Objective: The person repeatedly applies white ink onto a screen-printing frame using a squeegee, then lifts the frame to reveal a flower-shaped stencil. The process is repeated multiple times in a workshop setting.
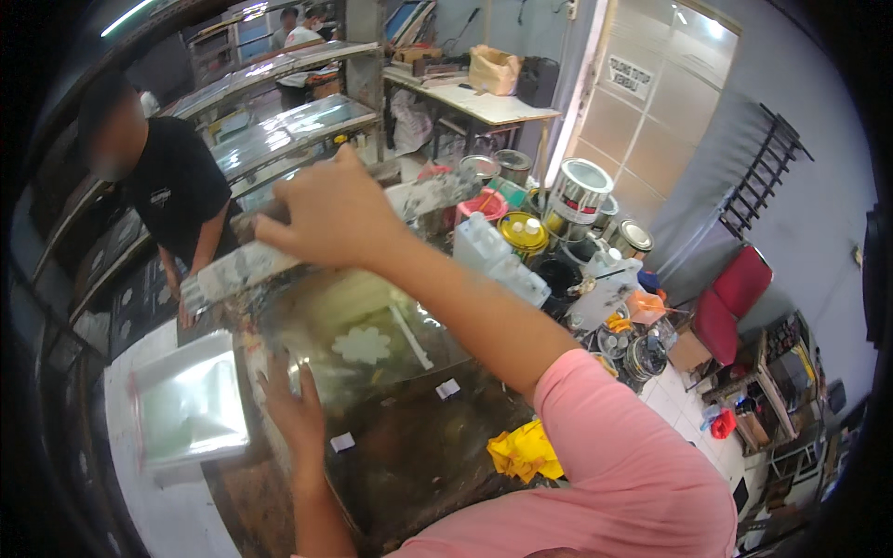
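My right hand (339,209) is raised over the table, closed at a long pale bar (251,270) stained with dark ink. The bar slants across, its far end toward the paint cans; what lies under my fingers is partly hidden. Below it is a glossy greenish surface with a white flower shape (362,346) and a white strip (412,337). My left hand (293,400) is low at the left edge of the dark tabletop (409,465), fingers apart and holding nothing. To its left lies a stack of clear plastic sheets (191,400) on a white board.
A person in a black shirt (181,177) stands at the left, a hand near the bar's end. Small white paper pieces (448,389) and a crumpled yellow cloth (526,453) lie on the tabletop. Paint cans (581,191) and plastic jugs (502,256) crowd the right; a red chair (730,302) stands beyond.
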Motion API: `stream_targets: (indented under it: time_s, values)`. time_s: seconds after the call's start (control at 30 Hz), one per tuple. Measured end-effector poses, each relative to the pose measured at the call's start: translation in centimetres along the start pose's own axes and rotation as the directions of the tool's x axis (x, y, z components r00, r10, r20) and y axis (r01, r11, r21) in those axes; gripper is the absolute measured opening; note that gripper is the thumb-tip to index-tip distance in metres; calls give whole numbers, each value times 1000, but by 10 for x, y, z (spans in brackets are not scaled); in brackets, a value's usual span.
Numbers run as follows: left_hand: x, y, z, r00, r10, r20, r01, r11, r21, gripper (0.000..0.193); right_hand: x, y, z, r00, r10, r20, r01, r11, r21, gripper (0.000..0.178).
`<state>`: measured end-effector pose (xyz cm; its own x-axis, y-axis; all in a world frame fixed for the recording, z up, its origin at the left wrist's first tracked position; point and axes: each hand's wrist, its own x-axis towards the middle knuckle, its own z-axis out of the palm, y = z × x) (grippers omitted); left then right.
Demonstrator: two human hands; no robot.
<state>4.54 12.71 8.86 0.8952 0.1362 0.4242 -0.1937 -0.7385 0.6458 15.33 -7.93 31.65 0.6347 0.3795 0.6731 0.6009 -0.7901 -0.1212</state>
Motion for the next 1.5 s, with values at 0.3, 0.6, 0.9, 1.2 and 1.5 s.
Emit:
stream_targets:
  time_s: [0.3,0.6,0.9,1.2,1.5]
  values:
    - [7,-132,-117,962,-87,-261,140,972,191,47,-10,-2,10,999,-37,-29,35,998,-59,52]
    - [16,-232,-163,911,-164,-379,385,674,631,73,-28,-10,11,995,-84,-59,74,984,-162,53]
    - [-48,-211,-116,978,-113,-174,188,837,514,52,-19,-7,10,997,19,71,-9,990,-142,65]
    - [8,-188,-157,973,-117,-201,176,934,312,43,-26,-3,15,996,-89,-15,86,988,-130,56]
    - [-41,-59,-12,964,40,264,-103,968,228,55,-23,-11,10,993,-54,-100,51,998,-32,58]
